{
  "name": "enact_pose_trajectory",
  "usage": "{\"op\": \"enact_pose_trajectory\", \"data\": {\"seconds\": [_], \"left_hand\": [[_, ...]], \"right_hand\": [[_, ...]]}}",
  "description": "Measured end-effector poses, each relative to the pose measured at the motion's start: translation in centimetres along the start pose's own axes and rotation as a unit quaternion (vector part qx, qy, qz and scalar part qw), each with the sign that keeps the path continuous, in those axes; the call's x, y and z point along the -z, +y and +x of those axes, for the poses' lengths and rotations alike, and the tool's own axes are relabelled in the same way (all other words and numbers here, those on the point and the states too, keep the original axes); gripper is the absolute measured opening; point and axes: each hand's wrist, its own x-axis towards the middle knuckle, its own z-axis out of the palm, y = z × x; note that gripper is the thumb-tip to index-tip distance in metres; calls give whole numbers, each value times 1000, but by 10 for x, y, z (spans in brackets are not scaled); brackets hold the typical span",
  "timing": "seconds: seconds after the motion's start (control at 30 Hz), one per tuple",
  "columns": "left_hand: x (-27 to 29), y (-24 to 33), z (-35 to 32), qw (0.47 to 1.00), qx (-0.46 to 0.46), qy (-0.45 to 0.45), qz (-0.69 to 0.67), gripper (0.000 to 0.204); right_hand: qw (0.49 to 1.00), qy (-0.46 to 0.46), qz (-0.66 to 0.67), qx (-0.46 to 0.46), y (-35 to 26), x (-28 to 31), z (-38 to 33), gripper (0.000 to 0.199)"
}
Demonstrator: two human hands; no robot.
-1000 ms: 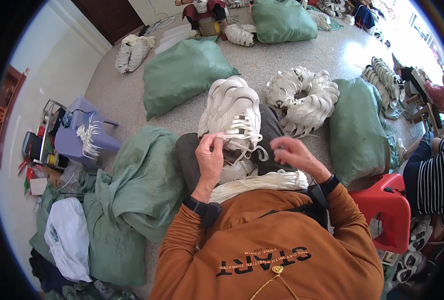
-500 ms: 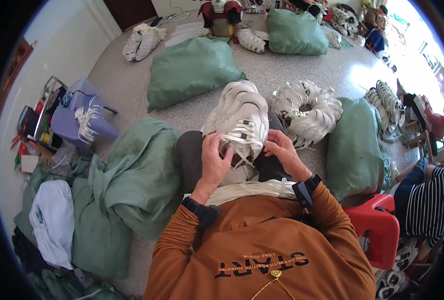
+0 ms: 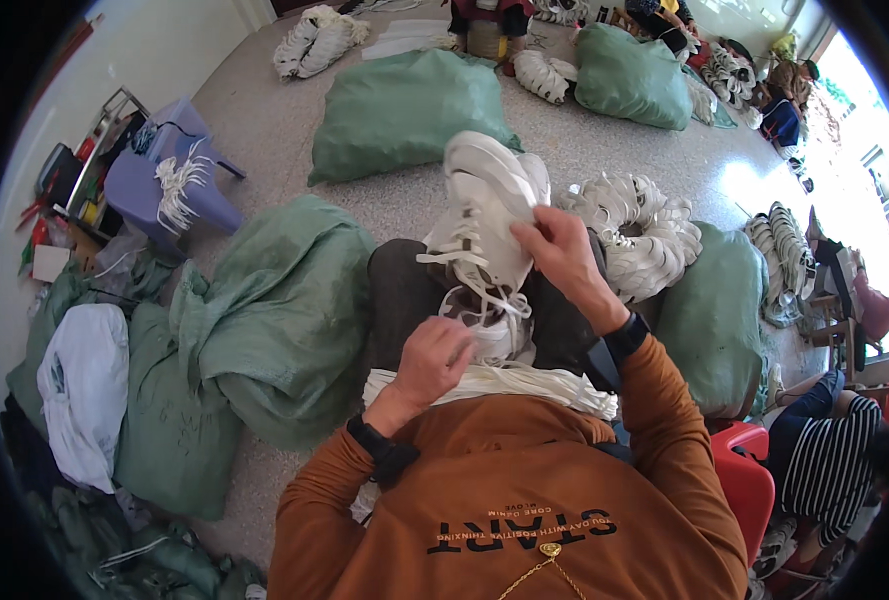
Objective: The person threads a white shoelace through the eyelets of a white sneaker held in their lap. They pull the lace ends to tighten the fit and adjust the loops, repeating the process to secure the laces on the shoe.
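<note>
A white sneaker [image 3: 485,235] with loosely tied laces is tilted up over my lap, its toe pointing away from me. My right hand [image 3: 568,258] is closed on its right side, thumb on the upper. Below it, a second white sneaker [image 3: 495,325] lies between my thighs with its laces loose. My left hand [image 3: 431,360] is held at the left of this second shoe, fingers curled in and slightly blurred; what they hold, if anything, is hidden. Across my lap lies a bundle of white laces [image 3: 485,386].
A ring of white shoes [image 3: 645,235] stands beyond my right knee. Stuffed green sacks lie ahead [image 3: 405,115] and at my right [image 3: 710,320]; a slack green sack [image 3: 285,320] is at my left. White laces hang over a purple stool [image 3: 145,185]. Other people sit around the room.
Both hands were at the laces of one shoe. My right hand has moved up with a sneaker, now tipped away from the one below; my left hand has drawn back toward me.
</note>
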Motion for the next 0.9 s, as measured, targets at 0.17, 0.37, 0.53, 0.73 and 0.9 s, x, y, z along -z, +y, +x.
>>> {"op": "enact_pose_trajectory", "data": {"seconds": [0.17, 0.37, 0.53, 0.73, 0.9], "left_hand": [[16, 34, 55, 989, -134, -37, 42, 21], [5, 12, 77, 963, -159, -118, 181, 29], [4, 6, 100, 961, -174, -151, 155, 27], [-1, 4, 88, 966, -141, -186, 113, 20], [10, 18, 69, 966, -137, -116, 188, 37]], "right_hand": [[973, -172, -69, 137, -19, -38, 14, 29], [989, -131, 42, 44, -21, -6, 38, 13], [960, -90, -188, 187, 1, -44, 80, 45], [911, -322, -235, 106, -30, -92, 80, 63], [997, -65, 39, 9, 28, -38, 100, 46]]}}
